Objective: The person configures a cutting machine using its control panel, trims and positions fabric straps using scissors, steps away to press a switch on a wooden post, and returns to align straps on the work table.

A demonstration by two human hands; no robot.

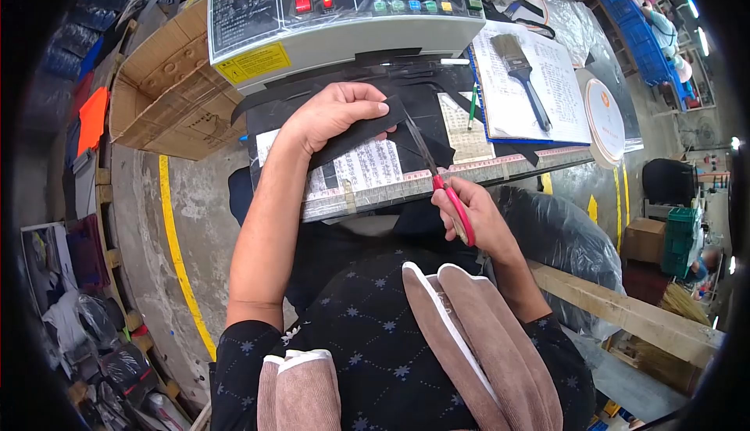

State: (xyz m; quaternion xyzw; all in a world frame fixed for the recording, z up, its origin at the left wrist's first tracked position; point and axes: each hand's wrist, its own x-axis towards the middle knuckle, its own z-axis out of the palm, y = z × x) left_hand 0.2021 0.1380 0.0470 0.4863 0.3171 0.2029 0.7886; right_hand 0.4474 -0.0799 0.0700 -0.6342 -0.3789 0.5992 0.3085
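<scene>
A flat, matt black strip [346, 140] lies aslant above the near left part of the work table [324, 209], its far right end raised between the thumb and fingers of the left hand [344, 112], which pinches it closed. The blades of the scissors [435, 177] are at that end; whether they are cutting into it cannot be told. The right hand [470, 214] is curled round their pink-red handles, at the table's near edge.

Under and beside the strip are printed sheets [367, 167] and more dark pieces, and a measuring tape [469, 171] runs along the near edge. To the right, a green pen [473, 107] lies by an open notebook [568, 87], with a flat brush [525, 79] resting on its pages and a round white reel [605, 122] at its right side. On the far side, a control box [344, 28] with switches and coloured buttons closes off the back of the table. A cardboard box [168, 87] stands left of it. Brown padded rolls [500, 337] with white edging are nearest the viewer.
</scene>
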